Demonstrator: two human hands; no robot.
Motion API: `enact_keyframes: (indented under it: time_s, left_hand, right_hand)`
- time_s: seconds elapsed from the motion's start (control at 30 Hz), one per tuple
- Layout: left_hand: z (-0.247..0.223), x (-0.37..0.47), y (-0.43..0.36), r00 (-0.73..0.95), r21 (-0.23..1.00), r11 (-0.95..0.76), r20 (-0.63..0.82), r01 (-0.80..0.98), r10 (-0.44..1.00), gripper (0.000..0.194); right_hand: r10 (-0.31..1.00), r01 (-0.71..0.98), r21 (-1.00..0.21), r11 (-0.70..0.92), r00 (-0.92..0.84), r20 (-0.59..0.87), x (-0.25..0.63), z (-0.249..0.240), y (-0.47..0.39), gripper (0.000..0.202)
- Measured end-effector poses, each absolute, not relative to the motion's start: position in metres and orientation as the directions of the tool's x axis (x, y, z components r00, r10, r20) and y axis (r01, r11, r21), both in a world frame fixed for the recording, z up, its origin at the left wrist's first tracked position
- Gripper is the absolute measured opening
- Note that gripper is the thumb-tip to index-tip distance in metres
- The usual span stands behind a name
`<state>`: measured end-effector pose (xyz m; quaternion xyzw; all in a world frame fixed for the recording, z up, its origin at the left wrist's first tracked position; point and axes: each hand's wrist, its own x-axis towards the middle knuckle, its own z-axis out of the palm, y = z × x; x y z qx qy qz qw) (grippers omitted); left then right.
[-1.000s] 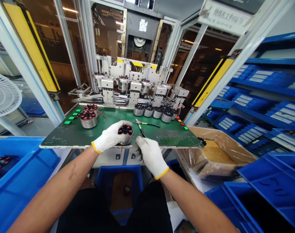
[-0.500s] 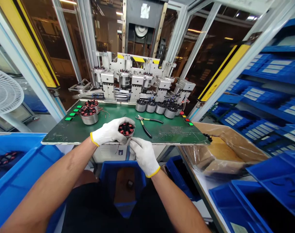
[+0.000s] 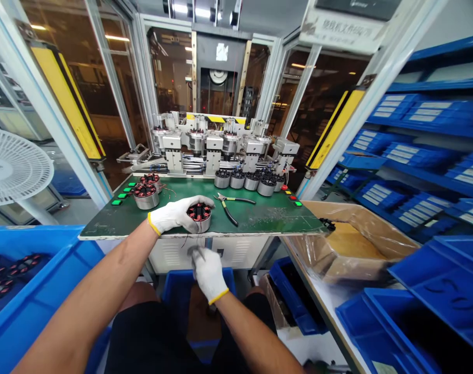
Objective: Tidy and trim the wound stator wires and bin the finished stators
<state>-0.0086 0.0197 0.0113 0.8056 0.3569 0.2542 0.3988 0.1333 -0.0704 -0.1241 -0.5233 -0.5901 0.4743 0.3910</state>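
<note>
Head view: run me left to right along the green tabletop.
Green buttons → two wound stators → held stator → pliers → red, yellow and green buttons.

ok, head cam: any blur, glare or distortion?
Head view: right hand blurred at the fingers, pliers crisper; same view, light streaks, likely reflections, on the dark panels; also head view, frame posts splay outward, suggesting wide-angle stretch.

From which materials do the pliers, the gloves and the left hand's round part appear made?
Pliers: grey, shiny head suggests steel; smooth dark handles, probably plastic or rubber. Gloves: matte, soft-looking white surface, likely knitted fabric. Round part: silvery, smooth wall suggests metal; reddish windings could be copper wire.
</note>
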Motion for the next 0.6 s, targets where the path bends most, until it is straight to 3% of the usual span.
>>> enact_keyframes:
  time_s: [0.1,0.17,0.23,0.3,0.4,0.47,0.6]
  left_hand:
    - [0.005,-0.016,0.007,0.533,0.864,-0.384,0.167,0.326,0.830,0.091]
    - [-0.002,-0.016,-0.006,0.380,0.866,-0.328,0.178,0.379,0.908,0.090]
    - [-0.008,-0.009,-0.020,0.170,0.832,-0.245,0.184,0.497,0.968,0.082]
    - [-0.011,0.003,-0.028,0.003,0.776,-0.157,0.196,0.611,0.981,0.079]
    - [-0.011,0.018,-0.030,-0.066,0.689,-0.087,0.192,0.720,0.979,0.076]
    - [-0.009,0.021,-0.026,-0.049,0.657,-0.091,0.191,0.749,0.980,0.072]
    - [-0.003,0.019,-0.019,-0.038,0.599,-0.056,0.144,0.799,0.989,0.076]
  right_hand:
    - [0.979,0.344,-0.939,0.004,-0.191,-0.066,0.155,-0.142,-0.094,0.029]
    - [0.990,0.409,-0.905,0.121,-0.122,0.077,0.184,-0.130,-0.102,0.028]
    - [0.959,0.439,-0.874,0.208,0.086,0.271,0.212,-0.099,-0.098,0.031]
    - [0.905,0.376,-0.875,0.303,0.174,0.388,0.227,-0.060,-0.080,0.036]
    - [0.833,0.427,-0.741,0.518,-0.053,0.551,0.218,-0.020,-0.038,0.041]
    - [0.788,0.529,-0.606,0.594,-0.232,0.570,0.203,-0.017,-0.012,0.045]
    - [0.802,0.753,-0.369,0.546,-0.341,0.490,0.182,-0.035,0.011,0.045]
